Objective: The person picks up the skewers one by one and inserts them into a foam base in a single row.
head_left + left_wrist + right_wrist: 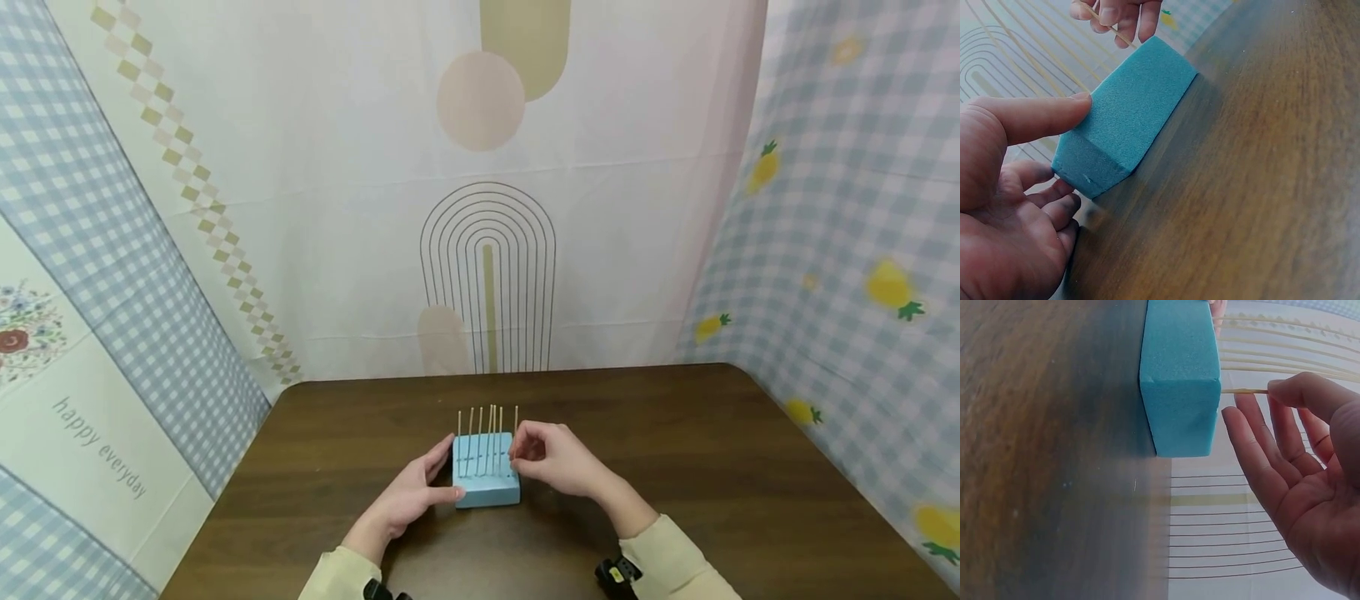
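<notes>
A light blue foam block [487, 497] lies on the table, with several thin wooden sticks [470, 433] standing upright in its top. My left hand [408, 496] holds the block at its left end, thumb on the near edge and fingers along the side. At the right end, my right hand [561, 458] pinches another wooden stick [1244, 391] between thumb and fingertips. That stick stands nearly upright, its lower end right at the block's top face in the right wrist view.
The dark brown wooden table [337, 450] extends around the block. Behind it hangs a pale patterned cloth [360, 250]; a checked cloth with pineapples [840, 275] hangs on the right, and another checked cloth [120, 192] on the left.
</notes>
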Demonstrator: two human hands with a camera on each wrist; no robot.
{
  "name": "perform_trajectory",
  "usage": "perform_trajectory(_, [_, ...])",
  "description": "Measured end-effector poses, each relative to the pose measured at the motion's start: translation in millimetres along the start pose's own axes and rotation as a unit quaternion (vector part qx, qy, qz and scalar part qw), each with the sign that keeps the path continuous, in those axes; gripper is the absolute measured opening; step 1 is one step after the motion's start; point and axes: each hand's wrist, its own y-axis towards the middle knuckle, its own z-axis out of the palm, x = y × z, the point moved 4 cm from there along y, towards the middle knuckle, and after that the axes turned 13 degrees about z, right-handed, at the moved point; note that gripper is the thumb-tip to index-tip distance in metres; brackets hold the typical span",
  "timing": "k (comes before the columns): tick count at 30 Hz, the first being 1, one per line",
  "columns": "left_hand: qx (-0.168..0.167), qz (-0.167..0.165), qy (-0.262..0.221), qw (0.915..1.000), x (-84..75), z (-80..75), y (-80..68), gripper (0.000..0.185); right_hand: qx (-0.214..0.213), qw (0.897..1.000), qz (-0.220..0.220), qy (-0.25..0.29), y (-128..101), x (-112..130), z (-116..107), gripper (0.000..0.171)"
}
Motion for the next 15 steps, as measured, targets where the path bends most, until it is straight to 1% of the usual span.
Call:
perform_trajectory(3, [0.001,-0.002,-0.004,1.0000,0.0,0.3,-1.9,0.096,0.007,1.000,-0.003,-0.006,-0.3,-0.3,1.5,0.016])
perform_trajectory(7, [-0.005,-0.001,-0.001,1.0000,-0.9,-1.3,-1.2,0.096,0.026,0.999,-0.023,-0.017,0.2,1.8,0.8,0.016])
perform_trajectory(11, [-0.007,0.000,0.001,1.0000,-0.3,-1.5,1.7,0.096,0.047,0.998,-0.027,-0.023,0.5,2.2,-3.1,0.026])
perform_trajectory(15, [-0.008,-0.005,0.000,1.0000,0.5,-0.9,3.3,0.097,0.060,0.998,-0.016,-0.023,-0.1,-0.3,-7.8,0.035])
